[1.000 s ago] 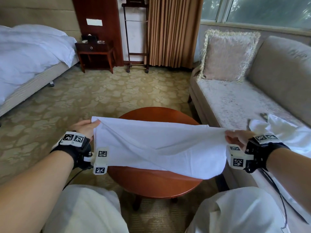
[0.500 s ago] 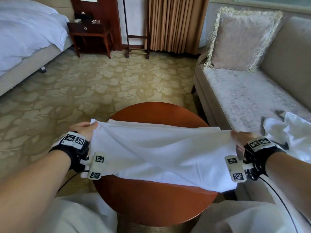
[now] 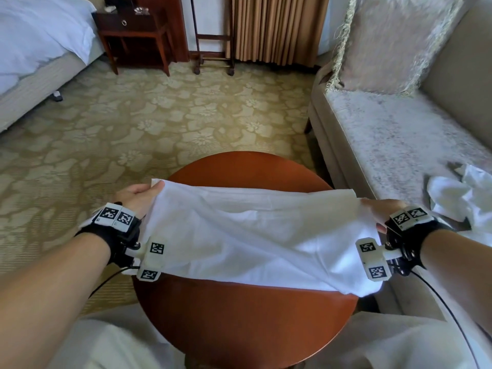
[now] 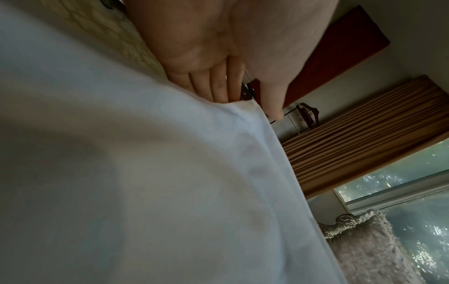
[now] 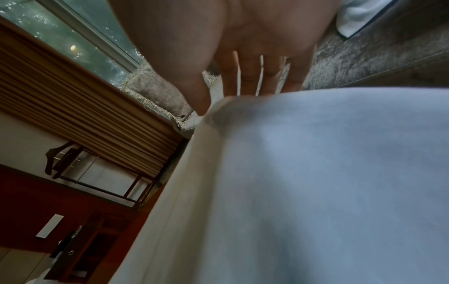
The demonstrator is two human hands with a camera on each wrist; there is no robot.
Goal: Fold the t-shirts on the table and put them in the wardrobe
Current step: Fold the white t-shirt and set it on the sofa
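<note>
The left hand (image 3: pixel 138 196) and the right hand (image 3: pixel 381 213) each grip one end of a white t-shirt (image 3: pixel 255 235), stretched between them over the round wooden table (image 3: pixel 239 315). Another crumpled white shirt (image 3: pixel 463 198) lies on the sofa (image 3: pixel 399 134).

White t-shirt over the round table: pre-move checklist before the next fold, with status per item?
1. Left hand holds the left end of the white t-shirt: ok, thumb over cloth, fingers beneath.
2. Right hand holds the right end: ok.
3. Cloth stretched between both hands: ok, slight sag in the middle.
4. Shirt fully over the round table: not ok, the right near corner hangs past the rim.
5. Bare tabletop near the person to lay it: ok.
6. Sleeves and collar tucked in flat: cannot tell.
7. Crumpled white garment on the sofa not yet folded: not ok.
</note>
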